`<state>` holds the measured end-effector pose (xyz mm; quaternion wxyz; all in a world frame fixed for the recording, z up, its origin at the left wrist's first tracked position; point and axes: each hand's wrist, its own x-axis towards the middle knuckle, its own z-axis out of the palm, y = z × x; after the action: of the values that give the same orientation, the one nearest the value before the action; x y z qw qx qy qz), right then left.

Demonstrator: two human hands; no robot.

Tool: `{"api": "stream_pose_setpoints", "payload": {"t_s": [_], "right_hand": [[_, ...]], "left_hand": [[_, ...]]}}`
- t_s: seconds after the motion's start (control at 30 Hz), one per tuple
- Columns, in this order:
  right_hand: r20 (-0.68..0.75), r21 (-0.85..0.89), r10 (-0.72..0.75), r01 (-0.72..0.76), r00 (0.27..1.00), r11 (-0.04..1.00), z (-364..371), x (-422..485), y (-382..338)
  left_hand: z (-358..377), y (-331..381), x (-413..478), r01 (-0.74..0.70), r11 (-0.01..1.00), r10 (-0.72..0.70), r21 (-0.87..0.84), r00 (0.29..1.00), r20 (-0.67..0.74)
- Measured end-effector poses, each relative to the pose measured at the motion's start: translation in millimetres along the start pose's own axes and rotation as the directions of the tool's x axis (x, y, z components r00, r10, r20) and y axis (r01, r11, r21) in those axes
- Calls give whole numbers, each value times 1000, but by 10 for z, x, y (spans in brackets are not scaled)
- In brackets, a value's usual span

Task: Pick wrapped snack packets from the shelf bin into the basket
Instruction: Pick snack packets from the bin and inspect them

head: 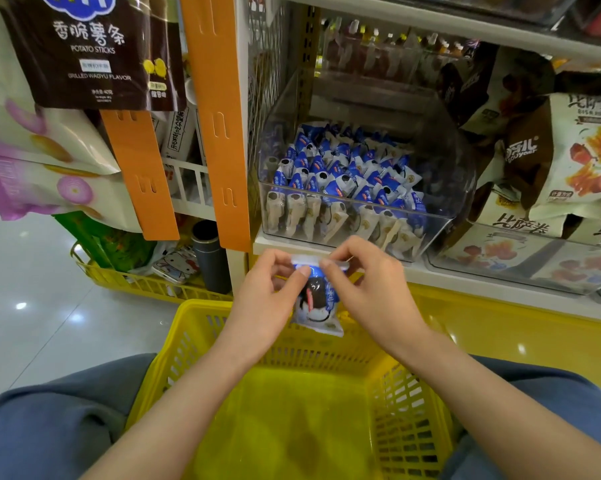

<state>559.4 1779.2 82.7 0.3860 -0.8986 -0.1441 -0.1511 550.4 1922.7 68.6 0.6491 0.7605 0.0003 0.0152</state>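
A blue and white wrapped snack packet (pixel 317 303) hangs over the far rim of the yellow basket (pixel 409 420). My left hand (pixel 267 299) and my right hand (pixel 364 289) both pinch its top seam, one at each end. Behind them on the shelf stands a clear plastic bin (pixel 444 216) holding several packets of the same kind (pixel 344 171). The basket's inside shows only its yellow floor between my forearms.
Bags of snacks (pixel 569 161) fill the bin to the right. Orange hanging strips (pixel 222 126) and a dark potato sticks bag (pixel 91 53) hang at left. A second yellow basket (pixel 143 282) with a dark flask (pixel 210 258) sits on the tiled floor at left.
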Motion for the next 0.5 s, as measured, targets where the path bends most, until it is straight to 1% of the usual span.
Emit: {"api": "stream_pose_setpoints", "payload": {"t_s": [0.1, 0.17, 0.23, 0.27, 0.37, 0.43, 0.5], "right_hand": [[-80, 129, 189, -178, 979, 976, -46, 81, 41], [-88, 174, 238, -220, 967, 960, -52, 75, 38], [-62, 201, 213, -196, 975, 960, -33, 27, -10], [-31, 242, 197, -184, 980, 953, -20, 4, -38], [108, 418, 188, -216, 976, 882, 11, -31, -93], [161, 441, 167, -222, 973, 870, 14, -28, -101], [169, 405, 143, -201, 975, 892, 9, -27, -116]], "left_hand": [[7, -4, -18, 1, 999, -1, 41, 1000, 11], [29, -11, -45, 15, 997, -21, 71, 997, 77], [63, -18, -75, 54, 996, -64, 78, 989, 135], [74, -17, -79, 86, 995, -94, 58, 985, 142], [47, 35, -67, 227, 970, -210, -90, 964, 162], [27, 49, -51, 281, 946, -244, -162, 946, 214], [33, 51, -54, 283, 944, -238, -169, 940, 244]]}}
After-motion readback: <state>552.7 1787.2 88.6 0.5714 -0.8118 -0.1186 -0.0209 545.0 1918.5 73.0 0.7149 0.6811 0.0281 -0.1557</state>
